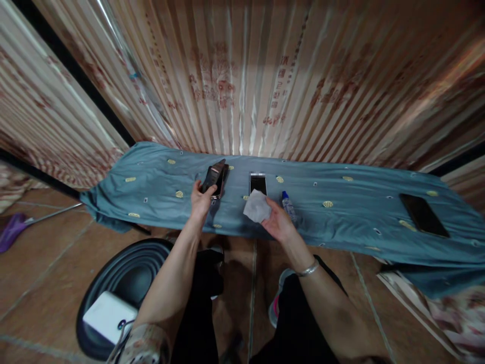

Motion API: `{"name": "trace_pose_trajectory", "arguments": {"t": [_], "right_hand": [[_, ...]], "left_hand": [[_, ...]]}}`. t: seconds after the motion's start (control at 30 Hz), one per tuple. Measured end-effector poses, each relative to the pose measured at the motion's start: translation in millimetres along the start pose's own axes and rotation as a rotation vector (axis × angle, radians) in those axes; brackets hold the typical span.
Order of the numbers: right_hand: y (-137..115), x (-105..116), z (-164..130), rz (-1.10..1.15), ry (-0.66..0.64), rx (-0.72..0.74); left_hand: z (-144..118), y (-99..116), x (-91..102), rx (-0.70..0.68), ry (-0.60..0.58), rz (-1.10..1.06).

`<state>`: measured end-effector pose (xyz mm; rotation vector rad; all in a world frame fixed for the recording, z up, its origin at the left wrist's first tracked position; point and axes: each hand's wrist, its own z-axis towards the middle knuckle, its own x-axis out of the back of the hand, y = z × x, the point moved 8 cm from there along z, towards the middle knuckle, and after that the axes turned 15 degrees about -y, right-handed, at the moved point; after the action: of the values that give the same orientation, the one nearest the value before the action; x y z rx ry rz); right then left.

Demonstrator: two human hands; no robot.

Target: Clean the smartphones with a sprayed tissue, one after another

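My left hand [203, 199] grips a dark smartphone [214, 174], its thumb across the lower end. That phone is tilted over another dark phone [225, 183] with a shiny edge, lying on the blue cloth. Between the fingers of my right hand [278, 220] is a white wipe [256, 206], spread out and hanging over the lower part of a third phone [258, 182]. Whether the wipe touches that phone's screen I cannot tell. Just right of my right hand lies a small clear bottle [288, 207] with a blue cap.
The blue patterned cloth [337, 222] covers a long narrow bench against a striped curtain [250, 76]. A black tablet [424, 215] lies at its right end. On the tiled floor, a black round stool [89, 316] holds a white power bank [109, 316]. A purple broom [13, 230] lies at left.
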<state>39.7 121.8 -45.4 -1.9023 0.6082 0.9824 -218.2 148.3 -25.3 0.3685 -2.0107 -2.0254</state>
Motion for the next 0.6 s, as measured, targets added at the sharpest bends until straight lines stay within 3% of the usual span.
{"name": "trace_pose_trajectory", "arguments": {"t": [0.03, 0.13, 0.27, 0.4, 0.6], "right_hand": [[-1, 1, 1, 0.005, -0.005, 0.012], [-10, 6, 4, 0.0, -0.024, 0.08], [-40, 12, 5, -0.117, -0.006, 0.303], [-64, 16, -3, -0.162, 0.032, 0.437], [-85, 22, -15, -0.317, 0.033, 0.524]], "left_hand": [[-10, -2, -6.4, 0.063, -0.036, -0.139], [-48, 0, -45.5, 0.248, -0.289, -0.501], [-100, 11, -93.1, 0.43, -0.51, -0.74], [-130, 11, -119.1, 0.491, -0.579, -0.773], [-145, -13, -127.5, 0.498, -0.569, -0.74]]}}
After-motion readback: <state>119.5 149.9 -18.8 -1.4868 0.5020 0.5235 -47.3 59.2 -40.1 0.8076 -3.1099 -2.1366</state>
